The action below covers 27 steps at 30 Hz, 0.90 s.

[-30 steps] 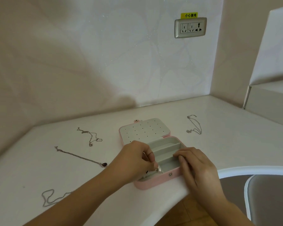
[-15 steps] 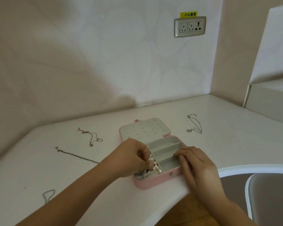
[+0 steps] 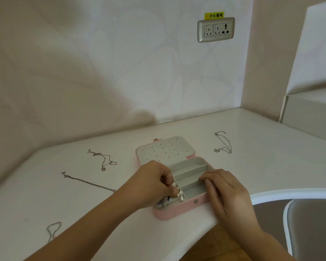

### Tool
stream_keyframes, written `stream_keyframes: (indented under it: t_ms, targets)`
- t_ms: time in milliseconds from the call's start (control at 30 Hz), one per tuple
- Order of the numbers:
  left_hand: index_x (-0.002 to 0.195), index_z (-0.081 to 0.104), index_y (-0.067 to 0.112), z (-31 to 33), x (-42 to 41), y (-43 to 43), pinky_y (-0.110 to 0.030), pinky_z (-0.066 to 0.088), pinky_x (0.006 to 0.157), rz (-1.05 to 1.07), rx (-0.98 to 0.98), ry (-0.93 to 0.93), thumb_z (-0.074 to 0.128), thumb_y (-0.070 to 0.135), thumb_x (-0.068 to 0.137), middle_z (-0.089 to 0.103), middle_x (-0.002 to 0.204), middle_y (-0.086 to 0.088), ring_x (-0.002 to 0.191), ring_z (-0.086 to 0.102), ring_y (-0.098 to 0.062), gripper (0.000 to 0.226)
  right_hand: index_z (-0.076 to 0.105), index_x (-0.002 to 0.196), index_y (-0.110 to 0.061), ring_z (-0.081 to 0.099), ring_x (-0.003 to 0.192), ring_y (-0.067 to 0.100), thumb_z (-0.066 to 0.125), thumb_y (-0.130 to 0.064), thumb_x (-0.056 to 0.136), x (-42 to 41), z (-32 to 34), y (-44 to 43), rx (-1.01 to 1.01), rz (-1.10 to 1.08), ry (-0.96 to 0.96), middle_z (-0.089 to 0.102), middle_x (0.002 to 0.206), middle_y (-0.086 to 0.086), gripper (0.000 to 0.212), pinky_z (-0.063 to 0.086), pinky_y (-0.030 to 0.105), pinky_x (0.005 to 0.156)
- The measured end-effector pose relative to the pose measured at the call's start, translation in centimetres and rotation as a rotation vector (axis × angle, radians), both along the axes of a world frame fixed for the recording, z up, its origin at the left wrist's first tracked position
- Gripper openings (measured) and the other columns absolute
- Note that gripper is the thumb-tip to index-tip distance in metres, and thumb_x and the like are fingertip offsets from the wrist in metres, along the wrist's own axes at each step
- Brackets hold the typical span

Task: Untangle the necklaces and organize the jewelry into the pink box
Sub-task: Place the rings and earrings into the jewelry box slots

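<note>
The pink box (image 3: pixel 177 210) lies open near the desk's front edge, its grey dotted lid (image 3: pixel 164 150) folded back. My left hand (image 3: pixel 151 183) hovers over the box's left compartment, fingers curled and pinching a white beaded piece (image 3: pixel 180 194) that lies partly in that compartment. My right hand (image 3: pixel 226 191) rests with fairly straight fingers on the box's right rim. Thin silver necklaces lie loose on the desk: one (image 3: pixel 104 159) crumpled at the left, one (image 3: pixel 87 182) stretched straight below it, one (image 3: pixel 53 230) looped at the near left, and one (image 3: pixel 223 143) right of the lid.
The white desk (image 3: pixel 262 166) meets the walls in a corner. A wall socket (image 3: pixel 215 30) sits high on the back wall. A white-rimmed grey chair (image 3: pixel 309 223) stands at the lower right, past the desk's curved edge. A white shelf unit (image 3: pixel 312 110) stands at the right.
My left hand has lowered the white beaded piece into the box's left compartment, where beads now show. My right hand has stayed on the box's right rim.
</note>
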<state>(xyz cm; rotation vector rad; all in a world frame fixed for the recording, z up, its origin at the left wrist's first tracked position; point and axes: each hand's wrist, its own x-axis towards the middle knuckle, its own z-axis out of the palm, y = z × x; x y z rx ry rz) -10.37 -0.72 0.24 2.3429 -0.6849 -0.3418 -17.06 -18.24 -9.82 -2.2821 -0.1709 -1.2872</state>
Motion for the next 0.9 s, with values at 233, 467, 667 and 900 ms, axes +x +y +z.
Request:
stream_keyframes:
  t_ms: [233, 467, 667, 900]
  targets:
    - [0.058, 0.043, 0.022, 0.2, -0.2, -0.8, -0.015, 0.034, 0.048, -0.017, 0.139, -0.161, 0.075, 0.017, 0.078, 0.049, 0.055, 0.010, 0.046, 0.043, -0.002, 0.038, 0.068, 0.090, -0.010, 0.056, 0.085, 0.007, 0.041, -0.020, 0.093, -0.1, 0.1, 0.0, -0.006, -0.002, 0.005, 0.064, 0.092, -0.003, 0.029, 0.044, 0.015, 0.078]
    - [0.067, 0.050, 0.024, 0.2, -0.3, -0.6, -0.013, 0.039, 0.049, -0.003, 0.201, -0.286, 0.071, 0.021, 0.077, 0.059, 0.065, 0.009, 0.053, 0.052, -0.001, 0.023, 0.068, 0.089, -0.010, 0.055, 0.084, 0.007, 0.041, -0.020, 0.093, -0.2, 0.3, 0.0, -0.009, 0.000, 0.007, 0.064, 0.091, -0.003, 0.029, 0.044, 0.016, 0.077]
    - [0.069, 0.056, 0.021, 0.4, -0.1, -0.1, -0.013, 0.041, 0.050, 0.012, 0.141, -0.245, 0.074, 0.026, 0.077, 0.062, 0.064, 0.009, 0.054, 0.056, -0.002, 0.021, 0.067, 0.090, -0.011, 0.055, 0.085, 0.005, 0.041, -0.020, 0.093, -0.3, 0.4, 0.0, -0.016, 0.004, 0.039, 0.064, 0.092, -0.005, 0.028, 0.043, 0.012, 0.079]
    - [0.075, 0.054, 0.026, 0.0, 0.2, 3.2, -0.013, 0.034, 0.053, 0.142, 0.041, -0.241, 0.068, 0.037, 0.084, 0.061, 0.078, 0.010, 0.066, 0.051, -0.001, 0.019, 0.061, 0.099, -0.034, 0.052, 0.097, -0.003, 0.059, -0.051, 0.083, -1.7, 1.3, 0.0, -0.125, 0.272, 0.204, 0.054, 0.104, -0.023, 0.024, 0.041, 0.009, 0.083]
